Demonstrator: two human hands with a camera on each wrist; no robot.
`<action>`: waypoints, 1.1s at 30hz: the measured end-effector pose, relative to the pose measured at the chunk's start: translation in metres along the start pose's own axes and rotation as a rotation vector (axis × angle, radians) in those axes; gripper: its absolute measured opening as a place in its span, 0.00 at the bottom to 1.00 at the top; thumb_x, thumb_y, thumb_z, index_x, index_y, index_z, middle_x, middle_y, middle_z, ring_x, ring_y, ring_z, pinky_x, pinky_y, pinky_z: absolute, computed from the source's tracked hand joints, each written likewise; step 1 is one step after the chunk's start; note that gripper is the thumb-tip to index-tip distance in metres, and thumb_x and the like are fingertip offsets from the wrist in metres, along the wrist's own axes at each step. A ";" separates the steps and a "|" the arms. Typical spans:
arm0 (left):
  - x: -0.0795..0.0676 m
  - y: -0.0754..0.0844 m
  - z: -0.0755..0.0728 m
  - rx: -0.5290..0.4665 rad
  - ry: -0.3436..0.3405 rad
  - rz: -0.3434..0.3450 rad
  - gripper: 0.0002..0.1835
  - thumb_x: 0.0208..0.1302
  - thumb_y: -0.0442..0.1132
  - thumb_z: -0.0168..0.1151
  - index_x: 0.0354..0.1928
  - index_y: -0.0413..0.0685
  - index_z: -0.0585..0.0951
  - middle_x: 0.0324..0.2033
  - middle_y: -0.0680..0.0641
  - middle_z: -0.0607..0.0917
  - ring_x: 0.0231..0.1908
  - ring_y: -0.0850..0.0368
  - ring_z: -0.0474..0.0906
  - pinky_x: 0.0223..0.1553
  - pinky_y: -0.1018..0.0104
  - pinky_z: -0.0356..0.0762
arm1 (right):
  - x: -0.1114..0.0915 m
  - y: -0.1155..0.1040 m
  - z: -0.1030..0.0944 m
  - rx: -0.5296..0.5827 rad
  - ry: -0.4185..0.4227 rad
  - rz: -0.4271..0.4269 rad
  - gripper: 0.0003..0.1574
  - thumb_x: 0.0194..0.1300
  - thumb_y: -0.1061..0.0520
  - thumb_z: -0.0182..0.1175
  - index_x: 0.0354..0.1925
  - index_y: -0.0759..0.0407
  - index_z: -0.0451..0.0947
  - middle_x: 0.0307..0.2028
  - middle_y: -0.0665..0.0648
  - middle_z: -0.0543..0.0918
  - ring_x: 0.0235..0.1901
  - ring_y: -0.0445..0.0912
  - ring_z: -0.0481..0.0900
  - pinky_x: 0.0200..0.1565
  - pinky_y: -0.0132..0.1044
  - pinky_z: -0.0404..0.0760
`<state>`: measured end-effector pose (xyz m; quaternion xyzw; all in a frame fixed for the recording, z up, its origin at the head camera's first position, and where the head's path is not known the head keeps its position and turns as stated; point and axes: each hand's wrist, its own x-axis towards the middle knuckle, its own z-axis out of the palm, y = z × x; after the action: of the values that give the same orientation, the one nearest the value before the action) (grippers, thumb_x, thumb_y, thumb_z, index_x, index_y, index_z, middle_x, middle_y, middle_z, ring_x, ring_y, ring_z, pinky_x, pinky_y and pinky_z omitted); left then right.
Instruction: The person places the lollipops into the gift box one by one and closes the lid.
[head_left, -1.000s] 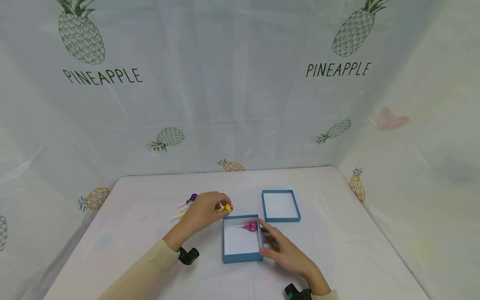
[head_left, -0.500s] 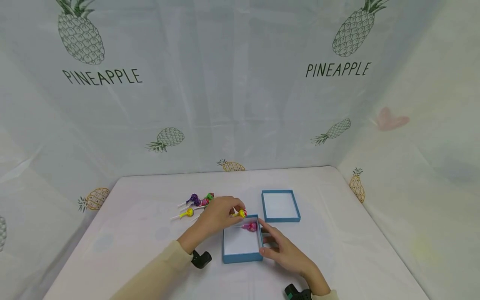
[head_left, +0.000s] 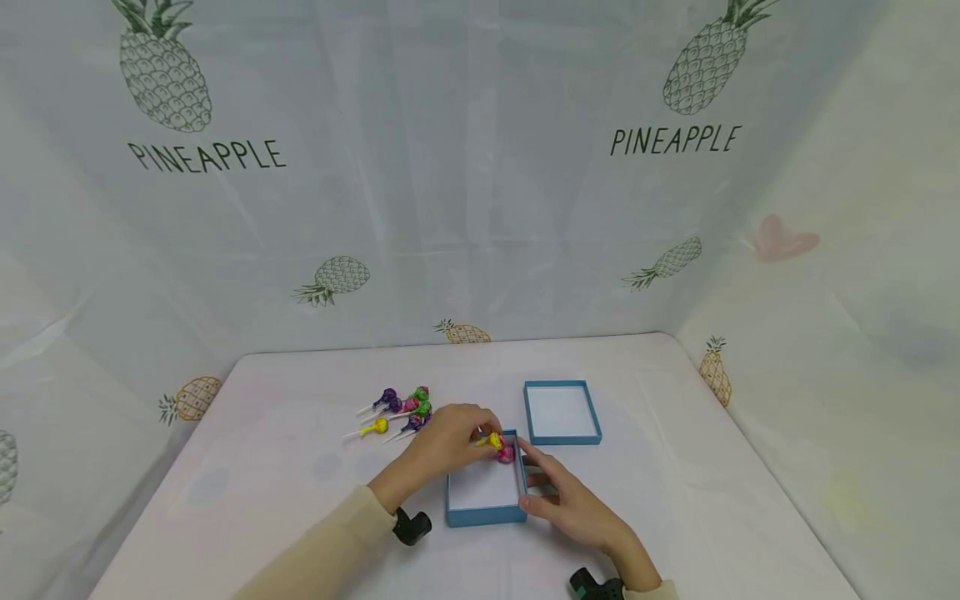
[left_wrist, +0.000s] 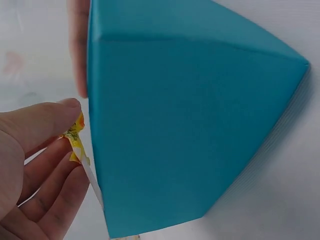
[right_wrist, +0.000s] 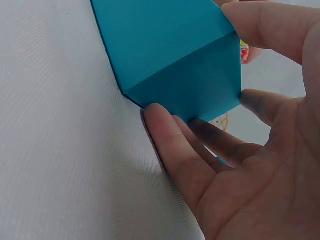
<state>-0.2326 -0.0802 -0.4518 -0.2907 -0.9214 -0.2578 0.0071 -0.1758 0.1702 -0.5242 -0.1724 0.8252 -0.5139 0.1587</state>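
Observation:
My left hand (head_left: 450, 437) pinches a yellow lollipop (head_left: 494, 441) with a touch of red on its wrapper, over the far part of an open blue box (head_left: 486, 517). In the left wrist view, the thumb and fingers hold this lollipop (left_wrist: 75, 142) by its wrapped head, and its white stick slants down towards the box rim. A pink lollipop (head_left: 505, 454) lies inside the box near the right wall, partly behind my left fingers. My right hand (head_left: 573, 508) rests loosely spread fingers and thumb against the box's right side; the right wrist view shows the fingertips (right_wrist: 157, 115) touching that wall.
Left of the box lie several lollipops: purple ones (head_left: 387, 398), green ones (head_left: 422, 408), a pink one (head_left: 409, 404) and a yellow one (head_left: 379, 425). A shallow blue lid (head_left: 562, 439) with a white inside lies behind and right of the box. White cloth covers the table (head_left: 300, 500).
My left hand has carried the yellow lollipop rightwards from beside the box's far left corner to over its far right part, uncovering the lollipops on the table. My right hand has stayed put.

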 end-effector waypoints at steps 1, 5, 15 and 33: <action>0.000 0.000 0.001 -0.001 -0.004 0.002 0.13 0.65 0.44 0.79 0.49 0.58 0.89 0.38 0.60 0.87 0.38 0.65 0.79 0.43 0.71 0.81 | 0.000 0.000 0.000 0.002 -0.002 -0.003 0.49 0.76 0.45 0.64 0.85 0.40 0.53 0.78 0.62 0.65 0.66 0.55 0.75 0.62 0.52 0.79; 0.001 -0.002 0.006 -0.009 -0.019 0.009 0.13 0.65 0.44 0.78 0.50 0.55 0.89 0.38 0.60 0.87 0.37 0.65 0.78 0.43 0.71 0.80 | 0.000 0.000 -0.001 0.002 -0.008 -0.010 0.49 0.77 0.45 0.64 0.85 0.40 0.52 0.78 0.62 0.65 0.66 0.55 0.75 0.63 0.49 0.79; 0.001 -0.004 0.017 -0.005 -0.046 0.040 0.12 0.64 0.42 0.79 0.49 0.54 0.89 0.37 0.60 0.87 0.36 0.66 0.79 0.43 0.71 0.80 | 0.000 0.001 -0.001 0.011 -0.017 -0.010 0.49 0.77 0.46 0.64 0.85 0.38 0.52 0.78 0.62 0.65 0.67 0.55 0.75 0.63 0.49 0.79; 0.000 -0.006 0.043 0.090 -0.024 0.082 0.12 0.64 0.44 0.79 0.48 0.55 0.90 0.33 0.61 0.86 0.32 0.69 0.74 0.38 0.72 0.76 | 0.000 0.002 -0.002 0.014 -0.018 -0.018 0.49 0.77 0.46 0.64 0.85 0.36 0.51 0.78 0.61 0.65 0.67 0.55 0.75 0.63 0.47 0.78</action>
<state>-0.2296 -0.0639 -0.4918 -0.3307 -0.9194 -0.2119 0.0195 -0.1768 0.1726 -0.5249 -0.1836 0.8186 -0.5194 0.1627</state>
